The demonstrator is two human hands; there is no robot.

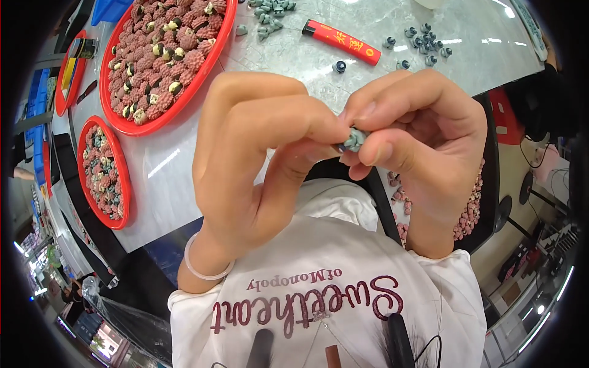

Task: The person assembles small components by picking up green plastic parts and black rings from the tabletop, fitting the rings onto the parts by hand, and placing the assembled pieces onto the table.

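Both my hands meet close under the camera, above the table edge. My left hand (257, 153) and my right hand (417, 141) pinch one small grey-green bead-like piece (354, 139) between thumbs and fingertips. A pale bangle (205, 270) circles my left wrist. Most of the piece is hidden by my fingers.
A large red tray (202, 76) of pink knobbly pieces sits at the far left, a smaller red tray (123, 184) nearer. A red lighter (341, 42) and several loose grey caps (423, 40) lie on the grey table (294, 61). Pink pieces (469, 211) lie in a dark container by my right wrist.
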